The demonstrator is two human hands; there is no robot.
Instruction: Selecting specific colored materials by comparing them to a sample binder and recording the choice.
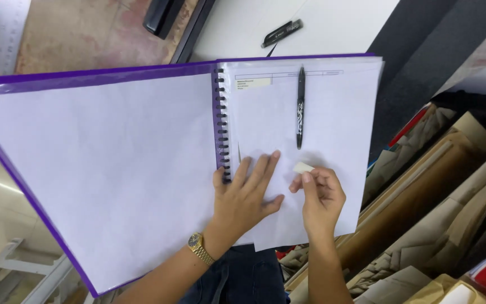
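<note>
Nearest the camera: dark blue denim lap [243, 278] is seen at the bottom edge, between the two forearms. A gold metal wristwatch [200, 248] is worn on the left wrist.

Left hand [244, 197] is laid flat, palm down, on the white sheet of paper [333, 129] that tops the right page. Fingers [260, 171] are spread and extended, nothing is gripped; the sheet is only pressed down. The little-finger side sits just beside the black spiral binding [221, 126].

Right hand [322, 200] is curled, thumb and fingertips pinched on a small white rectangular eraser [303, 167]. The eraser is held against the sheet, just right of the left hand's fingertips and just below the pen tip (contact with paper looks likely, exact pressure cannot be told).

The large purple-edged spiral display folder [23, 169] is held open across the lap, tilted, with its left page blank white. The right page carries a printed form header near the top edge.

A slim black pen with white pattern [300, 107] is lying on the sheet, roughly upright in the picture, tip toward the hands, apart from both.

Farther out: a second black pen [282, 33] is lying on a white tabletop [338, 25] beyond the folder. A black stapler-like object [163, 16] is partly seen at top (kind not certain). A metal ruler [8, 34] is at top left. Rolled brown paper and card [434, 191] are stacked at right.
</note>
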